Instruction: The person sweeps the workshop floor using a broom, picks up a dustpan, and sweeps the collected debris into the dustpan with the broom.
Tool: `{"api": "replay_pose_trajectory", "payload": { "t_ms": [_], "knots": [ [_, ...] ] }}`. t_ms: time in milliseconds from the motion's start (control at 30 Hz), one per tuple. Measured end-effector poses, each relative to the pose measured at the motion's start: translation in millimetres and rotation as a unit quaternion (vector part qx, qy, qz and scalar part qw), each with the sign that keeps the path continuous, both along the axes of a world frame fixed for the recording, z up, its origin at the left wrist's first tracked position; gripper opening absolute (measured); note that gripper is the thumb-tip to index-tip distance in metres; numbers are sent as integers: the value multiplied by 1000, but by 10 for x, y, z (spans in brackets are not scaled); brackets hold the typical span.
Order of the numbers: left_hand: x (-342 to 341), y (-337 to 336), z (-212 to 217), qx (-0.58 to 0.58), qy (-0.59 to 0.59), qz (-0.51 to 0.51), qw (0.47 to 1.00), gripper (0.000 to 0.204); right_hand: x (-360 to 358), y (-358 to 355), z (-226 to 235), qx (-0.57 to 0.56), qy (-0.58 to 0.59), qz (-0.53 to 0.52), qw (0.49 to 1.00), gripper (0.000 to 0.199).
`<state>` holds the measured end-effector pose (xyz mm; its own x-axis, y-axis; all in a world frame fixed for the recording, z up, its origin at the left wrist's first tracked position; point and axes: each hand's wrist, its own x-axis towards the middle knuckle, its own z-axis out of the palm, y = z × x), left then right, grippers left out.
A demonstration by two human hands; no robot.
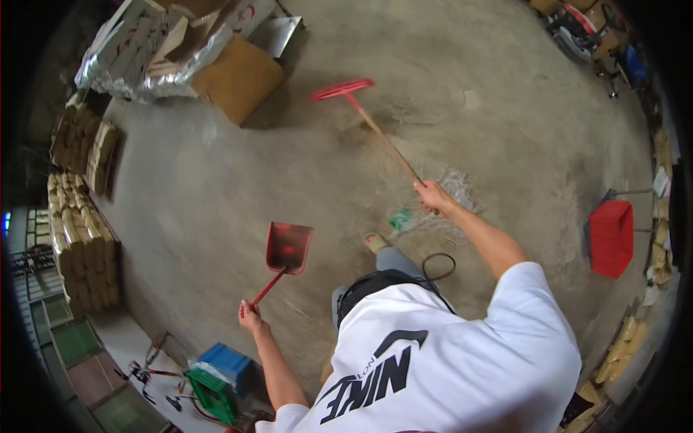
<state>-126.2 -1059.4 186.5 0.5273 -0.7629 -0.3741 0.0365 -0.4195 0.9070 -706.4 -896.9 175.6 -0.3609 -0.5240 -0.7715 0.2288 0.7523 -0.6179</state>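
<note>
My left hand (250, 315) grips the thin red handle of a red dustpan (289, 247), whose scoop hangs just above the concrete floor in front of me. My right hand (432, 195) is closed around the wooden stick (385, 140) of a broom, whose red head (343, 89) reaches out over the floor far ahead. Beside my right hand lies a tangle of pale string and dust (458, 193) with a green scrap (401, 220). My foot (375, 242) stands between the dustpan and that pile.
A red crate (611, 239) stands on a frame at the right. A cardboard box (239, 76) and foil-wrapped bundles (141, 52) sit at the far left. Stacked brown bundles (81, 239) line the left. Blue (225, 361) and green (212, 394) crates are near my left elbow. A black cable loop (439, 265) lies by my leg.
</note>
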Motion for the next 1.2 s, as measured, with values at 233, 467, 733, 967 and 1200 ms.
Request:
{"api": "replay_pose_trajectory", "payload": {
  "t_ms": [233,467,733,967,1200],
  "knots": [
    [-348,-2391,-78,6,45,-58,997,15,-505,-1665,-662,-1,60,-117,991,32],
    [-1168,-4686,-545,19,48,-244,968,17,-1004,-1958,-1009,180,7,-171,969,29],
    [-2658,-5915,-808,78,46,-448,889,24,917,-876,661,258,-23,-234,937,41],
    [-4147,-5675,-1083,129,43,-578,805,22,1888,-214,1677,263,-37,-432,862,35],
    [-5235,-4093,-1634,67,20,-728,682,12,1407,457,-330,52,-30,-691,721,33]
  ]
}}
